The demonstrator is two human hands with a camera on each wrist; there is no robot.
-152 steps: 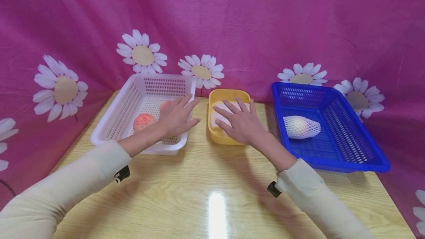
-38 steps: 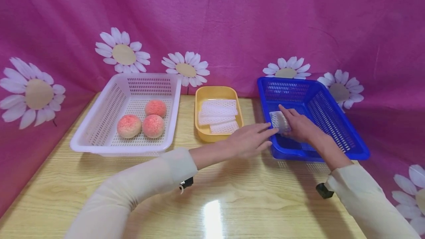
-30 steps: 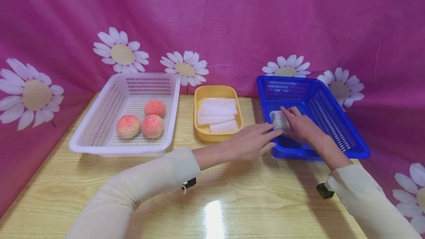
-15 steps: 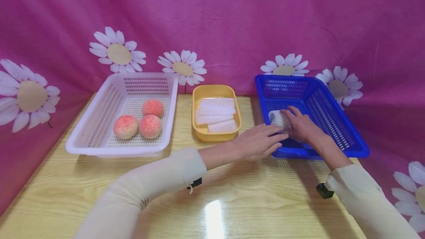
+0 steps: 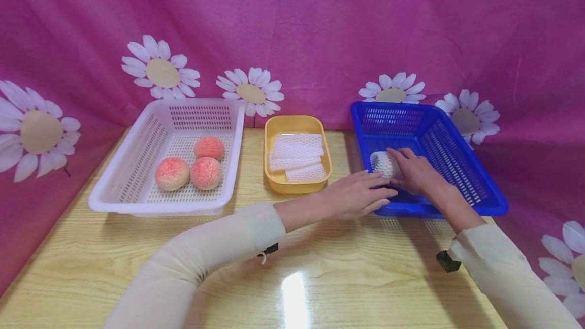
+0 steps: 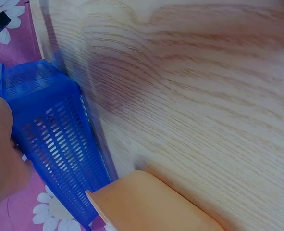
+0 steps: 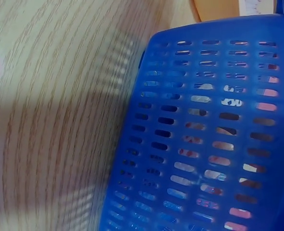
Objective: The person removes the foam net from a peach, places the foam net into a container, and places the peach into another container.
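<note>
In the head view, my right hand (image 5: 417, 172) reaches into the blue basket (image 5: 495, 207) and grips a peach in a white foam net (image 5: 384, 163) near the basket's left wall. My left hand (image 5: 354, 194) extends across the basket's left rim. Its fingers lie straight, their tips close to the netted peach; whether they touch it cannot be made out. The right hand hides much of the peach. In the left wrist view, part of the left hand (image 6: 5, 149) shows beside the blue basket (image 6: 60, 139). The right wrist view is filled mostly by the slotted basket wall (image 7: 209, 125).
A white basket (image 5: 224, 202) on the left holds three pink-and-cream peaches (image 5: 206, 173). Between the baskets, a yellow container (image 5: 297, 187) holds several white foam nets (image 5: 299, 154). All stand on a wooden table (image 5: 347, 278) before a purple flowered cloth (image 5: 320, 29).
Five seconds ago both hands hovered over the white basket and yellow container. Both have since gone right, and the right hand grips the netted peach. Over the last second the left hand edged slightly right.
</note>
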